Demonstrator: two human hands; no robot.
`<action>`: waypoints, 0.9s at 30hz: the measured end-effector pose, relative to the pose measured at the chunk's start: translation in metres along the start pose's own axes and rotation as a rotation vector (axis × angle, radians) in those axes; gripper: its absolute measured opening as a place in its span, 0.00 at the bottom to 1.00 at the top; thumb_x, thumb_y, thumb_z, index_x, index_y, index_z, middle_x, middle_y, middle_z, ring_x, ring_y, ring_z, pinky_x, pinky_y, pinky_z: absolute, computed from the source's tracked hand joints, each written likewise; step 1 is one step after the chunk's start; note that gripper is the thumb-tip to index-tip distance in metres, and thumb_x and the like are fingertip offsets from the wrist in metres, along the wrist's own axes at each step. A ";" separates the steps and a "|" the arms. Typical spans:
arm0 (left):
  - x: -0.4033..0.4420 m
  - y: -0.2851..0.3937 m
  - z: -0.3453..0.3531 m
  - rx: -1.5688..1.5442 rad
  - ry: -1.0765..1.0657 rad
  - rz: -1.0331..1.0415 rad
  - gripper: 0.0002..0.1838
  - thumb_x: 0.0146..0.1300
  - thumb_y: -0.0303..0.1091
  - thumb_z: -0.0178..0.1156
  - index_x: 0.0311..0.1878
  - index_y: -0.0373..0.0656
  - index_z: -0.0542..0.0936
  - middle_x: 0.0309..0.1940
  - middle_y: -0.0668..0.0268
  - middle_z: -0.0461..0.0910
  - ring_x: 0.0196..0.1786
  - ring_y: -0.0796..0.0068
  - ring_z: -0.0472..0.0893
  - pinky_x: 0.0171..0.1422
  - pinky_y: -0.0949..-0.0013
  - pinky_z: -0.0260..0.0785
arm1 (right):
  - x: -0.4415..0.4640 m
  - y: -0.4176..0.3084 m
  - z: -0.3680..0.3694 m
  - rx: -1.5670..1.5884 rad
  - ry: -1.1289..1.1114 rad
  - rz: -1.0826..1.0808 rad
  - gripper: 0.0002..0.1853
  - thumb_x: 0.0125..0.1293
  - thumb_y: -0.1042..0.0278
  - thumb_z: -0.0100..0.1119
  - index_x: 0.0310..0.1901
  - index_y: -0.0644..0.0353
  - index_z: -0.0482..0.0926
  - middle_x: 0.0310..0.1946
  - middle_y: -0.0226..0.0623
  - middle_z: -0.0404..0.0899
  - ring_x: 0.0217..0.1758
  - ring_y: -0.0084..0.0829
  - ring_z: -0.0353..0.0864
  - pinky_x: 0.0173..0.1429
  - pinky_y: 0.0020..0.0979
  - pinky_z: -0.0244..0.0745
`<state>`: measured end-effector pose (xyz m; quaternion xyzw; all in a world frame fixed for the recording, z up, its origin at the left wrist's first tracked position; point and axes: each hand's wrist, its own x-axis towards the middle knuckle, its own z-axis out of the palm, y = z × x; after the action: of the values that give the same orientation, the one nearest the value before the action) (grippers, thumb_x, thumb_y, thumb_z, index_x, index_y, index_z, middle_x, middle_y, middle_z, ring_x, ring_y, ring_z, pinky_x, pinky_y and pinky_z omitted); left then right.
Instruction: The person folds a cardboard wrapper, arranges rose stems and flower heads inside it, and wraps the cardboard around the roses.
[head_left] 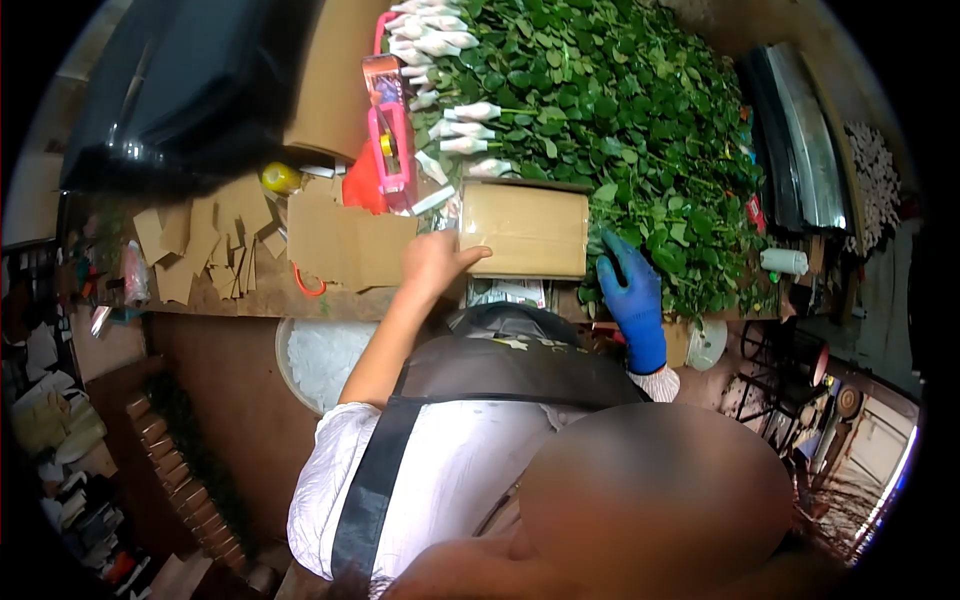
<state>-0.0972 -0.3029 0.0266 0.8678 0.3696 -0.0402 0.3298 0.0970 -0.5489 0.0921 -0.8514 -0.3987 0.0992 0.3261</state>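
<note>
A brown cardboard box (524,235), or a folded cardboard wrap, lies near the table's front edge, just ahead of my body. Bare, my left hand (432,265) is at its left side, with the thumb laid over the near left corner and the fingers closed along that edge, partly hidden. My right hand (632,297) wears a blue glove. It is beside the box's right end, with thumb and fingers apart and nothing held. Leafy green stems (620,110) spread behind and right of the box. Several white-sleeved flower heads (467,130) lie at their left ends.
A pink tape dispenser (393,150) stands left of the flowers. Cut cardboard sheets (350,245) and a yellow tape roll (281,178) lie further left. Below the table is a white-filled tub (325,360). Dark wrapping sheets (800,140) stand at the right.
</note>
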 end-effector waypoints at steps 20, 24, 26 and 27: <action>0.050 -0.109 -0.027 -0.829 0.399 -0.097 0.18 0.75 0.41 0.58 0.31 0.37 0.81 0.27 0.70 0.81 0.33 0.82 0.77 0.43 0.74 0.70 | 0.066 -0.125 0.153 0.986 -0.682 0.060 0.25 0.74 0.61 0.58 0.68 0.64 0.71 0.58 0.38 0.79 0.57 0.27 0.80 0.64 0.30 0.75; -0.022 -0.069 -0.023 -0.946 0.261 -0.157 0.14 0.77 0.39 0.54 0.40 0.39 0.82 0.31 0.70 0.79 0.39 0.81 0.75 0.48 0.74 0.67 | 0.083 -0.125 0.197 1.217 -0.883 0.366 0.22 0.75 0.57 0.57 0.64 0.60 0.75 0.53 0.33 0.79 0.53 0.23 0.79 0.59 0.29 0.76; -0.027 -0.092 -0.010 -1.212 0.054 -0.188 0.12 0.75 0.37 0.52 0.42 0.39 0.81 0.29 0.73 0.76 0.28 0.84 0.69 0.35 0.78 0.62 | 0.084 -0.134 0.202 0.935 -0.753 0.095 0.18 0.75 0.55 0.56 0.58 0.56 0.82 0.47 0.30 0.82 0.49 0.23 0.81 0.54 0.30 0.78; -0.027 -0.107 -0.011 -1.345 -0.090 -0.256 0.12 0.74 0.36 0.52 0.42 0.39 0.81 0.28 0.74 0.76 0.25 0.85 0.67 0.30 0.79 0.59 | 0.080 -0.145 0.193 0.935 -0.780 0.362 0.16 0.74 0.56 0.57 0.55 0.54 0.84 0.43 0.32 0.84 0.47 0.26 0.83 0.52 0.31 0.78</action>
<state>-0.1903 -0.2581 -0.0148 0.4213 0.3997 0.1236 0.8046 -0.0216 -0.3290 0.0434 -0.5744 -0.2524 0.6192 0.4722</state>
